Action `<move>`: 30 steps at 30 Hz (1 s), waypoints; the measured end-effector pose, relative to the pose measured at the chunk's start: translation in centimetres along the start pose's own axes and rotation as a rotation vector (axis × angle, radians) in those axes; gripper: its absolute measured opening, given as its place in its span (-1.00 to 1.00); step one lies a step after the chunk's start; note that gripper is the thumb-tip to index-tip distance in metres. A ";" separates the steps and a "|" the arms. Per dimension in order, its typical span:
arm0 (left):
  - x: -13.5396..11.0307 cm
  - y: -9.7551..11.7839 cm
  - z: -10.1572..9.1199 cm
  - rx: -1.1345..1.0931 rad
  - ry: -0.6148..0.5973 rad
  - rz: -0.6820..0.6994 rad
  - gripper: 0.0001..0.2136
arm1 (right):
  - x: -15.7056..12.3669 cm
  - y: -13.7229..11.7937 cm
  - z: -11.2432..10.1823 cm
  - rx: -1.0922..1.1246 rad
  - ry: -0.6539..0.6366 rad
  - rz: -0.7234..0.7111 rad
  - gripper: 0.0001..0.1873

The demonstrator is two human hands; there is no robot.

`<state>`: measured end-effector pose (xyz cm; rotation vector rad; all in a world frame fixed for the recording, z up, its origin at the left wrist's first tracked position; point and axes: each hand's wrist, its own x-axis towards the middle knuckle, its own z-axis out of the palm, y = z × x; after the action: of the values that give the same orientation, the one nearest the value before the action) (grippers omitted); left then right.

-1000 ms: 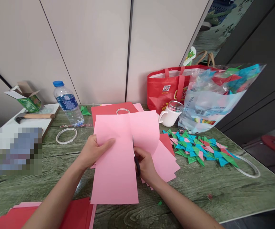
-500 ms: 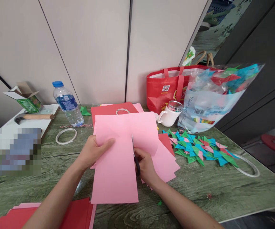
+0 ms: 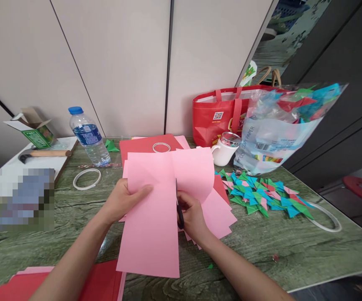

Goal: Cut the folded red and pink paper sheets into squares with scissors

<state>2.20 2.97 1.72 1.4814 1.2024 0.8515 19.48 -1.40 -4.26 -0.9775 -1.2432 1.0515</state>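
My left hand (image 3: 127,200) grips a pink sheet of paper (image 3: 149,238) by its left edge, thumb on top and fingers hidden beneath. A long cut runs up the sheet from its near edge, and the part right of the cut curls up. Scissors (image 3: 180,211) with black handles are in my right hand (image 3: 191,215), their blades at the top of the cut. Under the held sheet lie more pink sheets (image 3: 220,217), fanned out, and a red sheet (image 3: 143,144) bearing a roll of white tape (image 3: 161,147).
Folded paper triangles (image 3: 262,194) lie to the right, beside a white tape ring (image 3: 328,221). Behind them stand a white mug (image 3: 226,152), a clear plastic bag (image 3: 275,142) and a red bag (image 3: 212,119). Leftward are a water bottle (image 3: 89,138), a sickle (image 3: 47,153) and red paper (image 3: 99,282).
The sheet's near edge has swung slightly left and toward me. Its right part has shifted right and curled more. Both hands have hardly moved.
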 end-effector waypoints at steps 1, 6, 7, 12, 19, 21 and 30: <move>0.0 0.0 0.0 -0.002 -0.012 0.000 -0.74 | 0.1 -0.1 -0.1 -0.001 0.002 -0.010 -0.84; 0.0 -0.1 0.1 -0.023 -0.032 -0.015 -0.76 | 0.2 -0.1 -0.2 -0.008 0.019 -0.018 -0.81; 0.0 -0.1 0.1 -0.028 -0.032 -0.015 -0.76 | 0.2 0.0 -0.2 0.000 0.015 -0.008 -0.83; 0.0 0.0 0.1 -0.018 -0.039 -0.015 -0.75 | 0.0 0.6 0.0 0.049 -0.004 0.031 -0.86; -0.1 0.0 0.0 -0.004 -0.051 -0.015 -0.73 | -0.1 0.6 0.1 0.043 0.009 0.025 -0.89; -0.1 0.0 0.0 -0.006 -0.052 -0.014 -0.74 | -0.1 0.6 0.1 0.046 0.008 0.029 -0.90; 0.0 -0.1 0.0 -0.037 -0.061 -0.025 -0.76 | -0.1 0.5 0.2 -0.001 0.040 0.027 -0.97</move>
<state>2.21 2.95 1.64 1.4494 1.1519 0.8028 19.25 -1.40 -4.79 -1.0138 -1.2012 1.0473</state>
